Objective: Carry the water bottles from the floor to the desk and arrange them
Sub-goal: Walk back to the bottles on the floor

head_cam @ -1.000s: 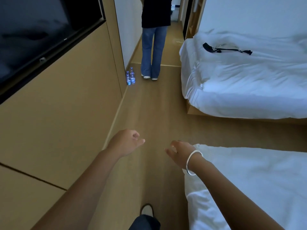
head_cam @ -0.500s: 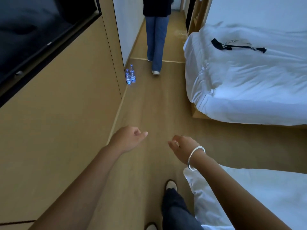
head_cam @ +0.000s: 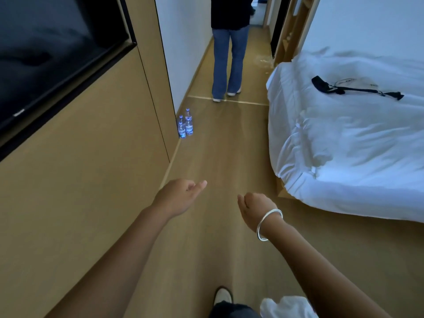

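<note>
Several small clear water bottles [head_cam: 185, 126] with blue caps stand close together on the wooden floor, against the corner of the wood-panelled wall. My left hand [head_cam: 179, 196] is stretched forward, fingers loosely curled, holding nothing. My right hand [head_cam: 255, 208], with a silver bangle on the wrist, is also held out with loosely curled fingers and holds nothing. Both hands are well short of the bottles. No desk is in view.
A person in jeans [head_cam: 227, 63] stands in the corridor beyond the bottles. A bed with white linen [head_cam: 344, 138] and a black strap [head_cam: 353, 89] fills the right. A wall-mounted TV [head_cam: 50, 56] is on the left panel wall. My shoe [head_cam: 222, 296] shows below.
I have walked forward along the floor; the bottles and the far bed are nearer and the near bed has slipped out of view. Both hands stay empty and held out.
</note>
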### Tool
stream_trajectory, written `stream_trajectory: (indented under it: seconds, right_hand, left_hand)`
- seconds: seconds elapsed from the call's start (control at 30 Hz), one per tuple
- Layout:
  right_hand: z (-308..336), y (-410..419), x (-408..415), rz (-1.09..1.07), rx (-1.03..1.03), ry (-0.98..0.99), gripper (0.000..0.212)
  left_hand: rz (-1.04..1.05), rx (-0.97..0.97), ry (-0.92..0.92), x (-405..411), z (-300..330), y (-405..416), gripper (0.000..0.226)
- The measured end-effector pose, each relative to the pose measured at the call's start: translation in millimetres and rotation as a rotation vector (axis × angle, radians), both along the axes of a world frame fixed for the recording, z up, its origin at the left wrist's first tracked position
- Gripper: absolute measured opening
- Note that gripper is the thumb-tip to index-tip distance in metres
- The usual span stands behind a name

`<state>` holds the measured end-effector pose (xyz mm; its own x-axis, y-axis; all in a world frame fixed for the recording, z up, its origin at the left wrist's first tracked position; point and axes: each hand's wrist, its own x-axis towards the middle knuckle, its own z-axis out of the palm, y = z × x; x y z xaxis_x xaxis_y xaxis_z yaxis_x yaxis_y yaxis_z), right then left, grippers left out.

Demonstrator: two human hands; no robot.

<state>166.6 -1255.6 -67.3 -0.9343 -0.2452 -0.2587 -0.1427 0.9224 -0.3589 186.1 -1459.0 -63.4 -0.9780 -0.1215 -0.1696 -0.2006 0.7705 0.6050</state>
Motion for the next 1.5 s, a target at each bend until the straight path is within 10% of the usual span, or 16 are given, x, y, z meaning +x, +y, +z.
stream_trajectory:
  seconds: [1.5]
  right_hand:
    - [-43,-167,-754,0.155,0.032,-0.172,0.035]
  left_hand:
    - [0.052,-0.003,-0.303,-728,-57,-154,0.03]
